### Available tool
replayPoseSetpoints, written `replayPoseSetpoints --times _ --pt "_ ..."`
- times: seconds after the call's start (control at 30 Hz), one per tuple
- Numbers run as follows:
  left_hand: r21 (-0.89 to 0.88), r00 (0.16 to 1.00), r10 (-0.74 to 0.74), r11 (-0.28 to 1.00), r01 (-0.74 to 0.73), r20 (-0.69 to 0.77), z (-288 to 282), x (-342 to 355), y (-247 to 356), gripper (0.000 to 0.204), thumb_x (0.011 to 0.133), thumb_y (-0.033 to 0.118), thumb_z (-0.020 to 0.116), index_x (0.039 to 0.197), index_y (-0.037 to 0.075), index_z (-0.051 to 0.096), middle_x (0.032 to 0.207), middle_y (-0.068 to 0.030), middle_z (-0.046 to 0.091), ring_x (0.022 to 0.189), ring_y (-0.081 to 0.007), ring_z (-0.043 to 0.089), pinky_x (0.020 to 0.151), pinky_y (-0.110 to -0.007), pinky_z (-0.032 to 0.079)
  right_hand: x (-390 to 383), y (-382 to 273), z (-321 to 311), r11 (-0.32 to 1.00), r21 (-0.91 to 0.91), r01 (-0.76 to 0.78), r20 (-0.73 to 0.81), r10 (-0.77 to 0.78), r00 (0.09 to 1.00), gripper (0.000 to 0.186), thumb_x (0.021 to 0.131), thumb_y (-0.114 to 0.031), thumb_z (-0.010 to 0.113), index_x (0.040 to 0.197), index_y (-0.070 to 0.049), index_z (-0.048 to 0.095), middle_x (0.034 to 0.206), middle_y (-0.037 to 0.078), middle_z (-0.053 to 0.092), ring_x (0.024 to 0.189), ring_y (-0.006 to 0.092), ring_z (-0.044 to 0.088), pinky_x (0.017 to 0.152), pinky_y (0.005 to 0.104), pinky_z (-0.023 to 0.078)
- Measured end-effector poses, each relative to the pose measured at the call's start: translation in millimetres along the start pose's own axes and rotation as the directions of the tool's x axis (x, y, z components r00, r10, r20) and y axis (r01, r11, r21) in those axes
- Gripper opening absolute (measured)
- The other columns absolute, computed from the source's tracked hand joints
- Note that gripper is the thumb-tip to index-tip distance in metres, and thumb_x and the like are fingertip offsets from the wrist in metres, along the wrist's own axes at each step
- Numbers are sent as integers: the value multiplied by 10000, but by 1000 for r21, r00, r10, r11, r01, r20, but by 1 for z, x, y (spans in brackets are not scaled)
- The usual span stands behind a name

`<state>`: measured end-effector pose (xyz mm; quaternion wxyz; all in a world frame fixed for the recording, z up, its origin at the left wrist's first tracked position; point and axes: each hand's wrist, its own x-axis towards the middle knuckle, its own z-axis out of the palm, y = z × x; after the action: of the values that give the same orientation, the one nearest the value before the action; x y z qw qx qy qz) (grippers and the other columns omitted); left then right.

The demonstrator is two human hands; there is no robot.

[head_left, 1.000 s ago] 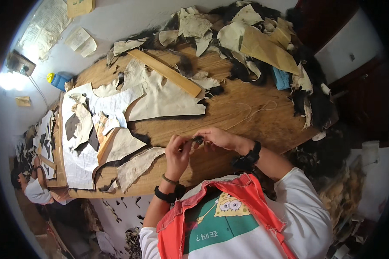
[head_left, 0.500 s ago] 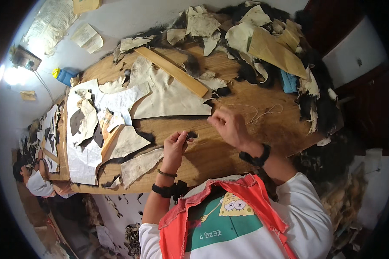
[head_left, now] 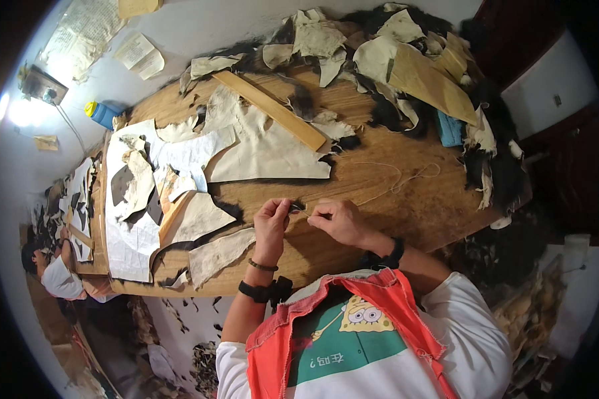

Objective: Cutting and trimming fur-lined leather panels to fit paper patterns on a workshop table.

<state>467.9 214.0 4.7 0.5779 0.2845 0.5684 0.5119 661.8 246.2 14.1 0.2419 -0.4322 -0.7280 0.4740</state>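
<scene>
A small dark scrap [head_left: 297,207] sits in the air over the near middle of the table [head_left: 432,206], pinched between the thumb and fingers of the left hand [head_left: 270,225]. That hand is closed on it, with the scrap poking out on the right side of the fingertips. The right hand [head_left: 338,221] is just to the right, its fingers curled and thumb and fingertips drawn together; whether anything fine is held between them is too small to tell. The hands are near each other but apart.

The handling of the scrap looks partway through: it is in the grip, not set down and not joined to any larger piece. How much is left on it cannot be told.

Beyond the right hand, a loose pale thread [head_left: 395,188] lies in loops on the wood; whether its near end reaches the fingers is unclear. Left of the left hand lies a narrow pale hide piece [head_left: 221,256], and farther off a large hide piece [head_left: 259,156] with a wooden strip [head_left: 273,112] across its far part. White paper [head_left: 130,253] covers the left side. A heap of scraps [head_left: 318,36] lines the far edge, and another person [head_left: 61,276] leans in at the far left.
</scene>
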Motion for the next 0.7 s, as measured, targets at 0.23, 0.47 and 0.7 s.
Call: replayPoseSetpoints --times 0.23,0.47,0.7 --pt "-205 995 -93 974 99 39 2 -1 3 161 1010 227 594 983 72 627 876 -66 716 537 -40 459 467 -185 323 -2 8 -13 980 188 -62 97 44 994 184 853 -197 692 884 -16 710 781 146 702 700 235 675 643 363 498" --pt "-320 984 -101 936 144 149 -5 -2 4 161 1036 216 539 993 75 604 905 -101 724 529 -44 461 461 -188 338 2 9 -28 991 -132 9 -126 -26 992 197 854 -219 701 902 -30 722 800 139 695 754 303 680 683 382 510" --pt "-86 979 -7 996 25 204 12 -13 12 167 1024 224 566 937 87 608 774 -7 660 503 -25 393 452 -188 297 14 9 -18 926 329 -184 8 192 981 241 930 -295 673 913 -68 754 759 25 683 638 178 604 583 277 454"
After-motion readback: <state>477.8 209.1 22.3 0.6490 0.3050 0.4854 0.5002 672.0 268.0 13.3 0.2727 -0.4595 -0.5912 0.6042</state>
